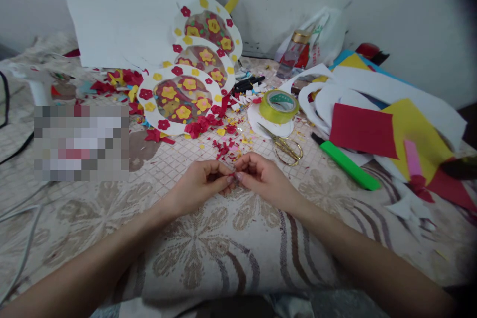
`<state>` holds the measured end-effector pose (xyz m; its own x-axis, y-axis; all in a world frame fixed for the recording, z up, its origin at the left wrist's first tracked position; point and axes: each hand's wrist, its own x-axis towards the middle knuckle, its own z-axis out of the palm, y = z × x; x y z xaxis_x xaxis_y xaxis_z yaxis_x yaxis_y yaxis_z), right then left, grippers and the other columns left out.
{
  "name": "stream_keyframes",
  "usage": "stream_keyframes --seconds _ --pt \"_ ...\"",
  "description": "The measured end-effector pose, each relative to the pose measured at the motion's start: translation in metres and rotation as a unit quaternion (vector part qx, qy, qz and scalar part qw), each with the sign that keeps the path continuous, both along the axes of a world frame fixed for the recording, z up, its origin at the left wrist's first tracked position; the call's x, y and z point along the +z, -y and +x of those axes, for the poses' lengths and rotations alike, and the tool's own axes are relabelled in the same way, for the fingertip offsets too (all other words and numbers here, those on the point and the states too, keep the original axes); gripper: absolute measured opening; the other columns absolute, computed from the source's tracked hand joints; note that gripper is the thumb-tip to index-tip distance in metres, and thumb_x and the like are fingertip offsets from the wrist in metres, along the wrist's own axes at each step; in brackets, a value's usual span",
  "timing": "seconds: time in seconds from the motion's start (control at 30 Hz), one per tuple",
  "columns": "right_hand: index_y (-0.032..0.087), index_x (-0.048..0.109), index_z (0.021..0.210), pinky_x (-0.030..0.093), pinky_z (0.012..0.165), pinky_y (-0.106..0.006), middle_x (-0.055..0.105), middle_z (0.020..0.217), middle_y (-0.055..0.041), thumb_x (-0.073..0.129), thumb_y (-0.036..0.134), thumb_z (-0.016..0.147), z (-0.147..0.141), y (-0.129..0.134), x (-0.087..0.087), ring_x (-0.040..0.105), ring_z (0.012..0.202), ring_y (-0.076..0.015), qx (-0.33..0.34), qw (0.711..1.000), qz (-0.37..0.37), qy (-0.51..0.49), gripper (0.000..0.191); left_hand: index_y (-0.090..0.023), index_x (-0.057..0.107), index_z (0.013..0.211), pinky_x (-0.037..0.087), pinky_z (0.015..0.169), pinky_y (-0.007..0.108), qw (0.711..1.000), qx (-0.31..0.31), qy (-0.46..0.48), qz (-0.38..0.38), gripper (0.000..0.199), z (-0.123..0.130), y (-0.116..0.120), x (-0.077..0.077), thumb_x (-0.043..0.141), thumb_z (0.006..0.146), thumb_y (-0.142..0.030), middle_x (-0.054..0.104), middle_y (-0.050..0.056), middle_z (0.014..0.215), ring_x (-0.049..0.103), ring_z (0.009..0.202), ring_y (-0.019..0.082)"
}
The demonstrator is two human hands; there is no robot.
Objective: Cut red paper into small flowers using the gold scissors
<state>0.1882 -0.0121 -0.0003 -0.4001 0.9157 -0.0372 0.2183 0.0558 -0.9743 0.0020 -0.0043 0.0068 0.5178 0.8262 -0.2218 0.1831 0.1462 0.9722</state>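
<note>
My left hand (210,180) and my right hand (263,175) meet over the near middle of the table, thumbs and fingertips pinched together. Between them shows a tiny bit of red paper (233,174), mostly hidden by the fingers. Just beyond lie red and pink paper scraps (225,149). Gold-handled scissors (283,145) rest to the right of these, their blades on a white paper disc (255,121). A roll of yellow tape (278,107) sits on that disc. Behind my left hand stand white paper rings with red and yellow paper flowers (179,101), overlapping one another.
A green box cutter (350,165) lies to the right, near red paper (363,130), yellow paper (419,134) and white cut-out rings. A bottle (294,53) and a plastic bag (325,35) stand by the wall. White cables (28,243) run along the left. A patterned cloth (194,238) covers the table.
</note>
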Motion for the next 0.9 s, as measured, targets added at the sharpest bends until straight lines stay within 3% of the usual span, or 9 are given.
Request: stream_keyframes --seconds 0.1,0.2,0.4,0.6,0.77,0.9 --pt "0.017 0.053 0.081 0.040 0.055 -0.021 0.055 0.072 0.0010 0.053 0.017 0.081 0.0002 -0.0001 0.0021 0.051 0.062 -0.0094 0.005 1.000 0.003 0.019 0.001 -0.012 0.062 0.081 0.048 0.063 0.024 1.000 -0.001 -0.001 -0.001 0.014 -0.0001 -0.0006 -0.0007 0.059 0.079 -0.026 0.063 0.003 0.071 0.059 0.065 0.012" --pt "0.017 0.053 0.078 0.037 0.052 -0.020 0.053 0.068 0.0024 0.054 0.018 0.081 -0.0003 -0.0001 0.0032 0.048 0.058 -0.0084 -0.002 1.000 -0.001 0.015 0.003 -0.012 0.062 0.081 0.047 0.062 0.024 1.000 0.001 0.002 -0.011 0.014 0.0000 -0.0017 -0.0013 0.060 0.079 -0.026 0.063 0.002 0.070 0.058 0.064 0.011" --pt "0.017 0.052 0.078 0.040 0.050 -0.020 0.054 0.065 0.0029 0.056 0.025 0.082 -0.0023 -0.0010 0.0032 0.049 0.054 -0.0079 -0.007 0.995 -0.077 -0.057 0.009 -0.013 0.063 0.079 0.046 0.061 0.023 0.996 -0.008 0.048 -0.075 0.015 -0.0009 -0.0036 -0.0018 0.061 0.078 -0.028 0.064 0.002 0.072 0.057 0.062 0.010" --pt "0.017 0.051 0.077 0.041 0.049 -0.020 0.055 0.063 0.0027 0.058 0.034 0.082 -0.0012 -0.0010 0.0031 0.049 0.053 -0.0077 0.009 0.991 -0.111 -0.072 0.020 -0.013 0.062 0.079 0.046 0.061 0.023 0.996 -0.025 0.054 -0.069 0.014 -0.0015 -0.0021 -0.0016 0.061 0.079 -0.028 0.064 0.002 0.073 0.057 0.063 0.010" --pt "0.017 0.048 0.076 0.036 0.048 -0.019 0.052 0.062 0.0042 0.057 0.034 0.083 -0.0041 0.0008 -0.0002 0.044 0.051 -0.0067 0.003 0.990 -0.112 -0.086 0.021 -0.013 0.060 0.078 0.045 0.063 0.023 0.994 -0.030 0.072 -0.073 0.013 -0.0007 -0.0018 -0.0005 0.061 0.079 -0.026 0.063 0.001 0.073 0.056 0.064 0.009" --pt "0.017 0.050 0.080 0.041 0.052 -0.021 0.054 0.064 0.0028 0.053 0.037 0.086 -0.0053 0.0007 -0.0002 0.049 0.054 -0.0081 -0.012 0.990 -0.093 -0.102 0.020 -0.013 0.062 0.079 0.043 0.062 0.022 0.986 -0.016 0.101 -0.132 0.013 -0.0016 -0.0031 0.0014 0.063 0.079 -0.025 0.063 0.001 0.074 0.056 0.063 0.008"
